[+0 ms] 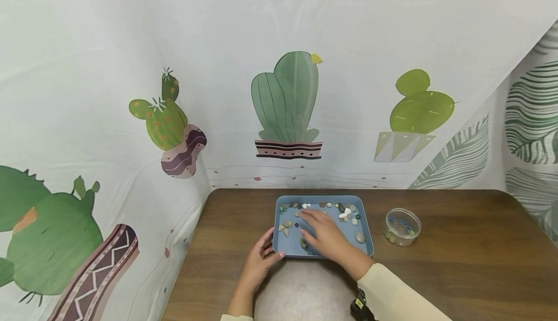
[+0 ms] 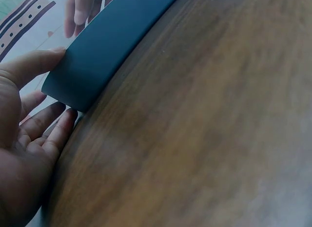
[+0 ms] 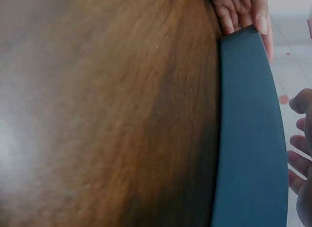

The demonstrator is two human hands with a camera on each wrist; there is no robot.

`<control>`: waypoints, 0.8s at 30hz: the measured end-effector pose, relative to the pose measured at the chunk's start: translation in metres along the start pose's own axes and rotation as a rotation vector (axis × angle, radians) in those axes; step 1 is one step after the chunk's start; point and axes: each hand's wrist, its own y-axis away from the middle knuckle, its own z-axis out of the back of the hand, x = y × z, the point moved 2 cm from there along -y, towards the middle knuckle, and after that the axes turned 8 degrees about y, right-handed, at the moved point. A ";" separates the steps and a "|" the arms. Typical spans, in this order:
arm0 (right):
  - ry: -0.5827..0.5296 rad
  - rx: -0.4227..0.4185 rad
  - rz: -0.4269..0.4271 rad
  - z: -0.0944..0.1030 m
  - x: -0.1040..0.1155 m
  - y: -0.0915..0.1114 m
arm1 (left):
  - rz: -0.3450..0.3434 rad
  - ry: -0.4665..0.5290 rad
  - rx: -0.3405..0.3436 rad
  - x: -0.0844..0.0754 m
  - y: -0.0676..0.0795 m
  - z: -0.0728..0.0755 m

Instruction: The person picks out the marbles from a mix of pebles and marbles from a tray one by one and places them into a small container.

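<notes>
A blue tray (image 1: 289, 244) lies on the table with small stones and pebbles spread inside it. My left hand (image 1: 257, 265) grips its near left corner; in the left wrist view the thumb of the left hand (image 2: 29, 115) is on the rim and the fingers bend against the side. Over the tray's middle is my right hand (image 1: 329, 236), fingers spread, fingertips near the stones at the back; whether they touch any cannot be told. Tan stones (image 1: 285, 227) and a dark red stone (image 1: 297, 225) lie to its left, white stones (image 1: 344, 213) and a round grey stone (image 1: 360, 237) to its right.
A clear round container (image 1: 402, 227) with blue and green pieces stands right of the tray on the brown wooden table (image 1: 462, 253). Behind the table hangs a white cloth (image 1: 357, 93) printed with cacti.
</notes>
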 end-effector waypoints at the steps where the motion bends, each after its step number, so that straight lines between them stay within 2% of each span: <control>1: -0.003 0.018 -0.006 -0.001 0.001 -0.002 | -0.001 0.002 0.002 0.000 0.000 0.000; 8: 0.019 0.091 -0.021 -0.009 0.004 -0.015 | -0.007 0.004 0.006 0.001 -0.001 0.000; 14: 0.096 0.095 -0.010 -0.023 0.006 -0.027 | -0.001 0.024 0.027 0.000 0.000 0.001; 18: 0.088 0.100 -0.031 -0.030 0.007 -0.036 | -0.004 0.032 0.035 -0.001 0.000 0.001; 24: 0.106 0.063 -0.057 -0.044 0.009 -0.044 | 0.000 0.021 0.036 0.000 -0.001 0.001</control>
